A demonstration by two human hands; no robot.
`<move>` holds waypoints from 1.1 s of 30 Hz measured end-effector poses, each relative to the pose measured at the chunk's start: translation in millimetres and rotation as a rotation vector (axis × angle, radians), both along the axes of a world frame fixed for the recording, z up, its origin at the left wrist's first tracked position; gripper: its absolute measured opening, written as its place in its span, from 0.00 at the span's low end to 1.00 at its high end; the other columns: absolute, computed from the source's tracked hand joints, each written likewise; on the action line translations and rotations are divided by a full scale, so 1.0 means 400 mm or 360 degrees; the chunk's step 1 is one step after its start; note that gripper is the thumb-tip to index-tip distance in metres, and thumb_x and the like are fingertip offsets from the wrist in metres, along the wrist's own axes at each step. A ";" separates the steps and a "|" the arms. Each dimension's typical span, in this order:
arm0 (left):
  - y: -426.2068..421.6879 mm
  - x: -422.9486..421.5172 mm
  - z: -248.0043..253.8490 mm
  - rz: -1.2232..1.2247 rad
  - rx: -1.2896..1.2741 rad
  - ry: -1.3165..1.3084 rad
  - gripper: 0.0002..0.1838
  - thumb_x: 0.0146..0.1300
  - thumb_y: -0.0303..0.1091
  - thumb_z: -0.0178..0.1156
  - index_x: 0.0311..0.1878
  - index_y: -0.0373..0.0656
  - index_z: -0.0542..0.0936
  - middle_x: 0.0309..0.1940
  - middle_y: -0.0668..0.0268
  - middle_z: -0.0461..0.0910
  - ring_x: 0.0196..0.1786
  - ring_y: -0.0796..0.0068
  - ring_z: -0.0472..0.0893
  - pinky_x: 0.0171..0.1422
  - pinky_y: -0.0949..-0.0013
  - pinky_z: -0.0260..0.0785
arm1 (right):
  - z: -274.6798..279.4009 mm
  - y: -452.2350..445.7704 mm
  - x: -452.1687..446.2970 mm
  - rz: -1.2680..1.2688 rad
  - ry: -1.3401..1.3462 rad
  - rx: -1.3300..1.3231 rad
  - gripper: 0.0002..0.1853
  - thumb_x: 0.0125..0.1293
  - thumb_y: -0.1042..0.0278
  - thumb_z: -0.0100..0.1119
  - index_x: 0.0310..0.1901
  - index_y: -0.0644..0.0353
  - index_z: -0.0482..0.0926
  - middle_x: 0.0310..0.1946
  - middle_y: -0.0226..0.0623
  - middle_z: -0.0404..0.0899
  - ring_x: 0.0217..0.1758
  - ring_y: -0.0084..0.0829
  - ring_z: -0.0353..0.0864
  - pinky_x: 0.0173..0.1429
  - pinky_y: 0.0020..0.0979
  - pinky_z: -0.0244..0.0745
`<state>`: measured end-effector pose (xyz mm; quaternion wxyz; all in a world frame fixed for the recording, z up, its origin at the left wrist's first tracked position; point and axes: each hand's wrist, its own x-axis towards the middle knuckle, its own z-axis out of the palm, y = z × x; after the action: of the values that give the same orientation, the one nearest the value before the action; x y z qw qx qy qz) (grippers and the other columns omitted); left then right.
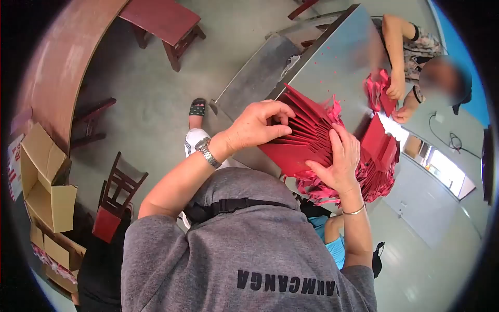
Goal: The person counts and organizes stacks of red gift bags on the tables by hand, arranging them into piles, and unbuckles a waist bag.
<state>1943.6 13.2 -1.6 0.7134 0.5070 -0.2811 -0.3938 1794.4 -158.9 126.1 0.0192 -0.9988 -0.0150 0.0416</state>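
A thick fanned bundle of red folded paper pieces [304, 138] is between my two hands, over a metal-topped table [332, 73]. My left hand [262, 124], with a watch on the wrist, has its fingers and thumb curled at the bundle's left edge, among the folds. On the other side, my right hand [340, 158] grips the bundle, its thumb below and fingers over the top. Crumpled red ribbon strips [319, 191] hang out beneath. Another pile of red folded pieces [379, 156] lies right of my right hand.
Across the table a person [397, 57] handles red pieces with ribbons [378, 91]. Someone in a blue top [335, 247] is close to my right arm. Open cardboard boxes [49, 182], a wooden chair [119, 192] and a red-topped bench [163, 21] stand to the left.
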 end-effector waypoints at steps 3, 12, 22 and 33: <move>-0.005 -0.001 -0.004 0.0036 0.0028 -0.0216 0.14 0.52 0.26 0.70 0.41 0.41 0.78 0.27 0.70 0.77 0.33 0.79 0.76 0.38 0.73 0.69 | 0.002 0.002 -0.001 0.0001 0.0010 0.0015 0.47 0.47 0.42 0.69 0.64 0.61 0.61 0.61 0.46 0.66 0.59 0.48 0.68 0.61 0.47 0.62; -0.019 -0.012 -0.011 0.0160 0.0037 -0.0458 0.15 0.46 0.28 0.71 0.37 0.41 0.76 0.23 0.65 0.76 0.27 0.67 0.77 0.33 0.66 0.70 | 0.000 -0.003 -0.016 0.0097 -0.0011 0.0048 0.51 0.47 0.46 0.70 0.69 0.57 0.53 0.63 0.52 0.64 0.58 0.51 0.69 0.58 0.49 0.63; -0.029 -0.047 0.002 0.0284 0.0267 -0.0078 0.16 0.49 0.28 0.72 0.36 0.41 0.75 0.20 0.66 0.78 0.23 0.77 0.78 0.29 0.73 0.71 | 0.002 -0.002 -0.020 0.0201 -0.0018 0.0099 0.40 0.46 0.50 0.72 0.61 0.44 0.63 0.61 0.58 0.64 0.56 0.54 0.70 0.54 0.52 0.65; -0.036 -0.032 0.000 0.0251 0.0271 -0.0076 0.16 0.49 0.29 0.72 0.38 0.41 0.75 0.22 0.64 0.80 0.25 0.74 0.80 0.32 0.72 0.73 | -0.005 -0.009 -0.020 0.0218 -0.0076 0.0117 0.27 0.45 0.49 0.72 0.44 0.44 0.69 0.60 0.59 0.65 0.54 0.55 0.71 0.53 0.51 0.66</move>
<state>1930.7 -1.3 -1.5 0.6897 0.5955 -0.2228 -0.3466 1786.6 -162.6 124.2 0.0526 -0.9948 -0.0854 0.0183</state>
